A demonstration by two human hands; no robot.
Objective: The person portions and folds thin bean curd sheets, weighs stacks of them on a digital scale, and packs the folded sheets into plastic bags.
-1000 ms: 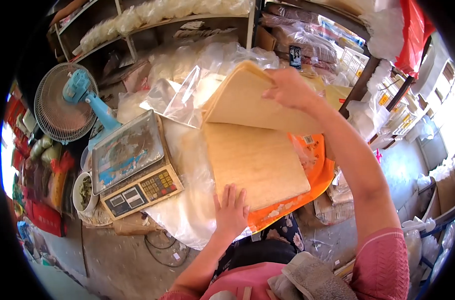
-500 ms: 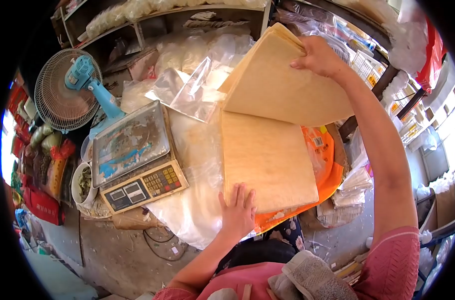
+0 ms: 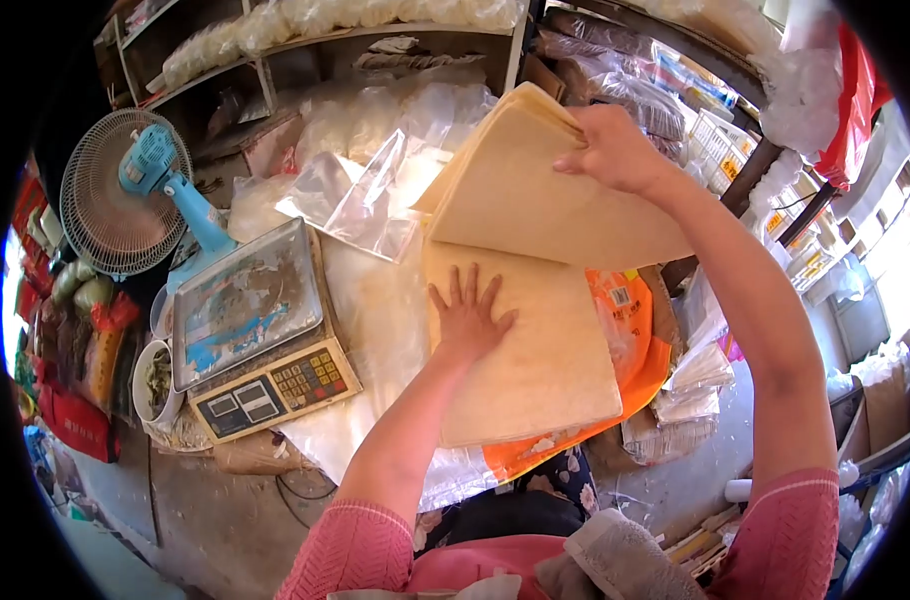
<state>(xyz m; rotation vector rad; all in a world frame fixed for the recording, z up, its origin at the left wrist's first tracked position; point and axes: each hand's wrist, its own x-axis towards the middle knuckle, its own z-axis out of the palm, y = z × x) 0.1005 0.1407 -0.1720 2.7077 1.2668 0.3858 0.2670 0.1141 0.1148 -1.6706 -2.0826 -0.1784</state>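
A stack of square, pale tan sheets [image 3: 535, 370] lies in front of me on plastic and an orange bag [image 3: 630, 340]. My left hand [image 3: 472, 318] rests flat on its upper left part, fingers spread. Several more sheets of the same kind [image 3: 555, 210] are lifted at the far side, fanned at their left edge and tilted up over the stack. Pinching their upper right edge is my right hand [image 3: 615, 145], thumb on the near face and fingers behind, partly hidden. Whether these are paper or thin food sheets I cannot tell.
Left of the stack stands a digital scale [image 3: 260, 330] with a worn metal pan. A blue fan [image 3: 140, 185] is behind it, a white bowl [image 3: 158, 380] beside it. Clear plastic bags [image 3: 370, 200] lie at the back, below a shelf [image 3: 325, 40]. Stacked packets [image 3: 690, 395] sit at right.
My left hand has moved from the stack's near left corner up to its far part. My right hand and the lifted sheets have come slightly lower. The view has shifted a little.
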